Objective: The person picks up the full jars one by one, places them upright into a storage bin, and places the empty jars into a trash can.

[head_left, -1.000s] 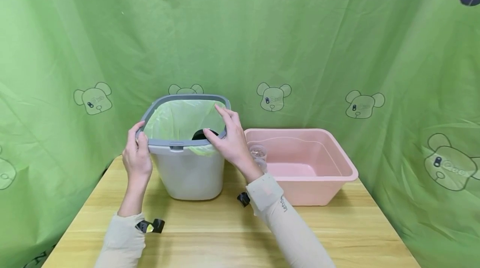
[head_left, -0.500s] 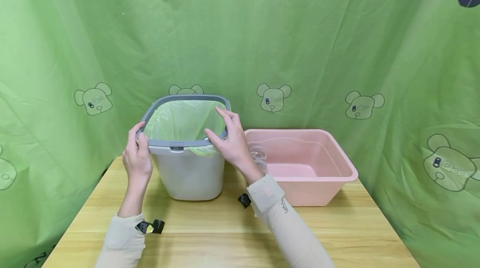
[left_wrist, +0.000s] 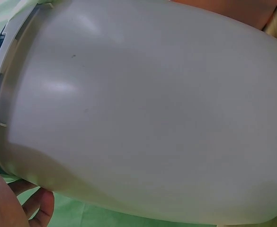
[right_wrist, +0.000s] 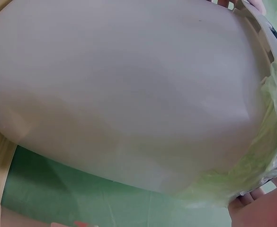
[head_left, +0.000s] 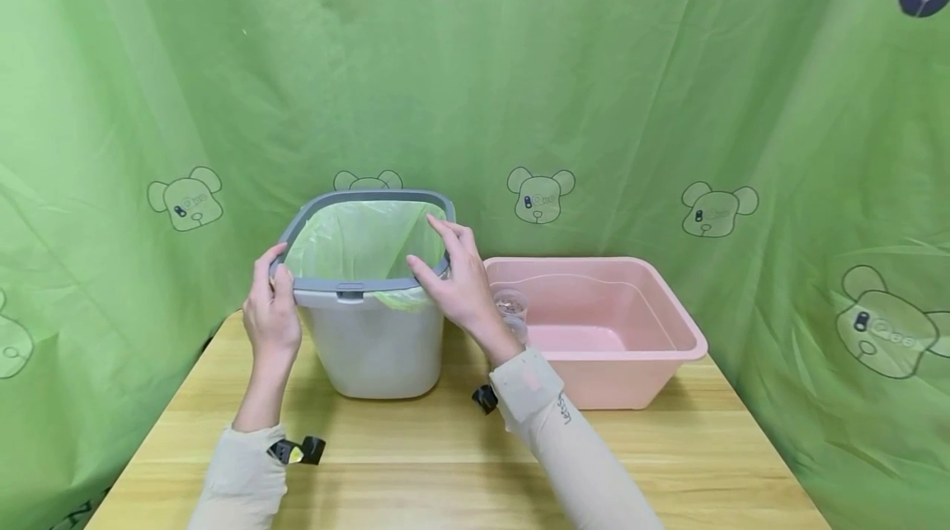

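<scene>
A light grey trash can (head_left: 378, 349) stands on the table in the head view, with a darker grey rim ring (head_left: 356, 196) round its mouth. A thin pale green trash bag (head_left: 356, 241) lines it, and some of the bag hangs out below the ring at the front right. My left hand (head_left: 270, 316) grips the front left corner, thumb on the ring and fingers (left_wrist: 41, 208) curled beneath the edge. Across from it my right hand (head_left: 462, 287) holds the right corner, thumb and index finger over the ring. Bunched bag film (right_wrist: 266, 137) shows beside it in the right wrist view.
To the right of the can sits a pink plastic basin (head_left: 638, 382). Clear plastic cups (head_left: 510, 303) with small contents stand inside its left end. Underneath is a wooden table (head_left: 401, 464), and a green printed cloth (head_left: 594, 85) hangs behind.
A black rounded shape by my right thumb, inside the can's mouth a second ago, is out of sight. Both hands have stayed almost where they were on the ring.
</scene>
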The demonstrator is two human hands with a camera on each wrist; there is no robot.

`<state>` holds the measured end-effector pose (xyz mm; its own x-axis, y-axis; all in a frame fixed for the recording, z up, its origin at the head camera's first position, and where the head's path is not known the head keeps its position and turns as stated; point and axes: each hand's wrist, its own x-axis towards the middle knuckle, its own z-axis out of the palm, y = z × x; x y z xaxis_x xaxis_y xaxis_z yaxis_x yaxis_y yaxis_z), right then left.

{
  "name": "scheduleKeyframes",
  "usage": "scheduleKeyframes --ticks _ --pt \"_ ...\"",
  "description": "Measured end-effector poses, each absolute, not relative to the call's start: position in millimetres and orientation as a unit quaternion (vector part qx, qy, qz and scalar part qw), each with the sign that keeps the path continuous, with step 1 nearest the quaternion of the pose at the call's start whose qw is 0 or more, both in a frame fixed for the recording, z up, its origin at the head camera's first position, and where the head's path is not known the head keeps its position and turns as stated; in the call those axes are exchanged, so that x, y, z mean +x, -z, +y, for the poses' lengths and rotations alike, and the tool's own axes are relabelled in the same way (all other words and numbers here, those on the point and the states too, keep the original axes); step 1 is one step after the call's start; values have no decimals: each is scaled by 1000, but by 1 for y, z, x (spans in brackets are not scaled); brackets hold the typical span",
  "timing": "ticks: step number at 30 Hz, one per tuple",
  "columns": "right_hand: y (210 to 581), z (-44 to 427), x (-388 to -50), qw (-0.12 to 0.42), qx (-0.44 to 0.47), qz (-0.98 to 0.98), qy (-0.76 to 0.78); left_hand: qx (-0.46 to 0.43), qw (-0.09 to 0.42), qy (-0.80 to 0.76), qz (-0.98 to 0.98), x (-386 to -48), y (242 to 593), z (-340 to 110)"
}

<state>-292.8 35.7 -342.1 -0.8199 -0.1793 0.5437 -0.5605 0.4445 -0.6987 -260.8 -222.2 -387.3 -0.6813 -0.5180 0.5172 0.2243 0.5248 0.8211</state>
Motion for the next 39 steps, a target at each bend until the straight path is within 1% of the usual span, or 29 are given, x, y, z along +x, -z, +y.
scheduleKeyframes --ticks 15,22,27,33,39 --pt "341 39 -294 199 229 -828 -472 94 382 479 -785 -262 385 -222" --pt "341 47 -289 196 240 -823 -475 56 337 517 -785 -256 385 -228" --pt "344 62 -280 174 239 -831 -471 18 301 520 -799 -245 394 -235" --pt "350 90 -269 166 249 -856 -422 -5 265 468 -843 -230 404 -247" --pt "360 126 -258 162 249 -870 -394 -21 242 376 -894 -218 414 -263"
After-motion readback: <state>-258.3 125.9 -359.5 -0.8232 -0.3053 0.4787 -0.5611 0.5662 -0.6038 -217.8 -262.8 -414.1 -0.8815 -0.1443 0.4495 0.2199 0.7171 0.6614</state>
